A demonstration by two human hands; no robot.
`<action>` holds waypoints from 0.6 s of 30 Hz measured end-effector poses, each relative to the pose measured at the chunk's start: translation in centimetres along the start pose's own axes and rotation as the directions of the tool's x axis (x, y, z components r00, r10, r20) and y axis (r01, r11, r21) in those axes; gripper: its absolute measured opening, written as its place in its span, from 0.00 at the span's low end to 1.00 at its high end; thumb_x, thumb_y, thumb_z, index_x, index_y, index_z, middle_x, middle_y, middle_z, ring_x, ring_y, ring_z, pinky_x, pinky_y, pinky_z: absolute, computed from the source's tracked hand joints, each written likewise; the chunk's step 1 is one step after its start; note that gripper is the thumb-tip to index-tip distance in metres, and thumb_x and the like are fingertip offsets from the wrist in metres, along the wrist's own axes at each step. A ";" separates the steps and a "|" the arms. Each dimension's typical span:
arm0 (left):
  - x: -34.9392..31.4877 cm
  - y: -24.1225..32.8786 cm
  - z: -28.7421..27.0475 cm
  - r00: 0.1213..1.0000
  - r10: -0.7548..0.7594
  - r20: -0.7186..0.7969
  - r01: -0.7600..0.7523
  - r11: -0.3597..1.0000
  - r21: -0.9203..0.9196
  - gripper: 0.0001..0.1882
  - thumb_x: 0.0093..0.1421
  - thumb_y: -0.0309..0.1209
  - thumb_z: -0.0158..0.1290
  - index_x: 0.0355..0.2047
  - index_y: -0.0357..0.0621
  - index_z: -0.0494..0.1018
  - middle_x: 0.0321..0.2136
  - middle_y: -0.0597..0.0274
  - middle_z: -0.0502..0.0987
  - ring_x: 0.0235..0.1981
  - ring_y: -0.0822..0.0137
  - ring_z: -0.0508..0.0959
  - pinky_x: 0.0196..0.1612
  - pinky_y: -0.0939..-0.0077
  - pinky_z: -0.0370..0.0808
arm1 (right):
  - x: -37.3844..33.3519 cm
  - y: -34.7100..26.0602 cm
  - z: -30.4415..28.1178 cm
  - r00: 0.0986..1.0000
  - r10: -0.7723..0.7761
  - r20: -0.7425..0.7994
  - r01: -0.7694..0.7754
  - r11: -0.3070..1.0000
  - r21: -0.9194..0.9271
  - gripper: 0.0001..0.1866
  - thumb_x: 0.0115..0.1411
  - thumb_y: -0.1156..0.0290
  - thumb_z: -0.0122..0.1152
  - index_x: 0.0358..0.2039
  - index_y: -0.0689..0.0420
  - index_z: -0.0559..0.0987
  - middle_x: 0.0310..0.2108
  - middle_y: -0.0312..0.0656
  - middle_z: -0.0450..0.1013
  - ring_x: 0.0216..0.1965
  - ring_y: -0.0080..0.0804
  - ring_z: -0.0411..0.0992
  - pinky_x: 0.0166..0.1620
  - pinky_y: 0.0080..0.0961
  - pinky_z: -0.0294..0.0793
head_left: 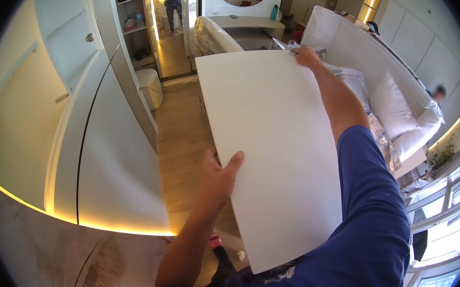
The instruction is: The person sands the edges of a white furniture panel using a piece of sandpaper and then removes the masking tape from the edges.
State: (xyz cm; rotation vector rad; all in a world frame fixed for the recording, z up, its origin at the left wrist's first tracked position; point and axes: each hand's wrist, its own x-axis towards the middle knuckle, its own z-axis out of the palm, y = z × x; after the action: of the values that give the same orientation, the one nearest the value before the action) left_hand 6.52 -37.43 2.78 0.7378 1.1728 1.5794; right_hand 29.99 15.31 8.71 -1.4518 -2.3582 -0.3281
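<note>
A large white flat panel (271,151) fills the middle of the view, held in the air between both hands, its long side running away from the person and its near corner close to the blue shirt (369,230). The left hand (219,180) grips the panel's left long edge about halfway along: the thumb lies on top of the white face and the other fingers are curled beneath the edge, clenched on the board. The right hand (307,57) holds the far right corner of the panel, arm stretched out along the right edge; its fingers are wrapped over that corner, grasping it.

Below the panel on the left runs a wooden floor (183,142), bordered by white cabinet doors (110,154) with a warm light strip glowing along their lower edge. To the right of the panel lies a bed (402,112) with white pillows, partly covered in clear plastic wrap. Farther off stands a white dressing surface (249,21) with a round mirror above it, and a small white round stool (151,87) sits on the floor near the cabinets
</note>
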 end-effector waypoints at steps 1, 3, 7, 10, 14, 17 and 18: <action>0.0 0.0 -0.1 1.000 0.003 0.000 -0.003 1.000 -0.003 0.30 0.65 0.31 0.61 0.58 0.24 0.60 0.49 0.44 0.76 0.48 0.62 0.79 0.50 0.67 0.78 | 0.4 -1.4 0.0 0.999 -0.009 0.054 0.008 1.000 0.021 0.23 0.63 0.67 0.48 0.56 0.47 0.82 0.53 0.53 0.78 0.56 0.52 0.75 0.63 0.43 0.70; 0.1 0.0 -0.4 1.000 0.011 -0.012 -0.012 1.000 -0.011 0.30 0.65 0.31 0.61 0.58 0.24 0.60 0.49 0.44 0.76 0.48 0.63 0.79 0.50 0.68 0.78 | 1.0 -4.6 0.0 0.992 -0.075 0.097 0.068 0.995 0.069 0.23 0.62 0.65 0.49 0.55 0.47 0.83 0.53 0.52 0.78 0.56 0.52 0.75 0.63 0.42 0.70; -0.1 0.4 0.0 1.000 0.015 -0.021 -0.016 1.000 -0.010 0.28 0.65 0.32 0.61 0.55 0.24 0.60 0.46 0.43 0.77 0.44 0.63 0.81 0.46 0.70 0.81 | 0.7 -10.5 0.5 0.971 -0.237 0.016 0.233 0.964 0.130 0.23 0.60 0.64 0.50 0.54 0.46 0.84 0.52 0.50 0.79 0.55 0.53 0.76 0.62 0.42 0.71; -0.1 0.8 0.3 1.000 0.003 0.000 -0.003 1.000 -0.010 0.29 0.65 0.31 0.61 0.56 0.24 0.60 0.47 0.42 0.76 0.45 0.62 0.80 0.47 0.69 0.80 | 0.8 -14.7 1.3 0.943 -0.330 -0.035 0.332 0.932 0.144 0.23 0.60 0.64 0.50 0.53 0.45 0.84 0.52 0.49 0.79 0.55 0.52 0.76 0.62 0.43 0.72; -0.4 0.6 -0.5 1.000 0.002 -0.009 -0.002 1.000 -0.012 0.30 0.65 0.32 0.62 0.57 0.23 0.60 0.48 0.41 0.76 0.47 0.61 0.80 0.49 0.68 0.80 | 0.6 -24.8 1.3 0.927 -0.364 0.092 0.338 0.915 0.219 0.23 0.61 0.64 0.49 0.54 0.42 0.84 0.53 0.48 0.79 0.56 0.51 0.75 0.62 0.45 0.71; -0.1 -0.1 -0.4 1.000 0.013 -0.002 -0.013 1.000 0.002 0.30 0.65 0.32 0.62 0.57 0.23 0.60 0.48 0.41 0.76 0.46 0.62 0.81 0.48 0.69 0.80 | 0.6 -29.8 1.3 0.878 -0.472 0.074 0.442 0.861 0.250 0.22 0.62 0.64 0.49 0.54 0.41 0.84 0.52 0.48 0.79 0.56 0.52 0.75 0.62 0.47 0.70; 0.0 -0.4 -0.6 1.000 0.016 -0.007 -0.016 1.000 0.016 0.30 0.65 0.32 0.62 0.57 0.24 0.60 0.48 0.41 0.76 0.46 0.62 0.81 0.47 0.70 0.80 | 0.4 -31.4 1.4 0.872 -0.484 0.071 0.454 0.855 0.250 0.22 0.62 0.64 0.49 0.54 0.42 0.83 0.51 0.48 0.80 0.54 0.52 0.76 0.61 0.47 0.71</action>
State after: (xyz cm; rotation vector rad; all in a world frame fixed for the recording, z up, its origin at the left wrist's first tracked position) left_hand 6.17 -37.64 2.19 0.7538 1.1887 1.5892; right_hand 1.56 2.09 7.22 -0.7986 -2.7376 -0.0749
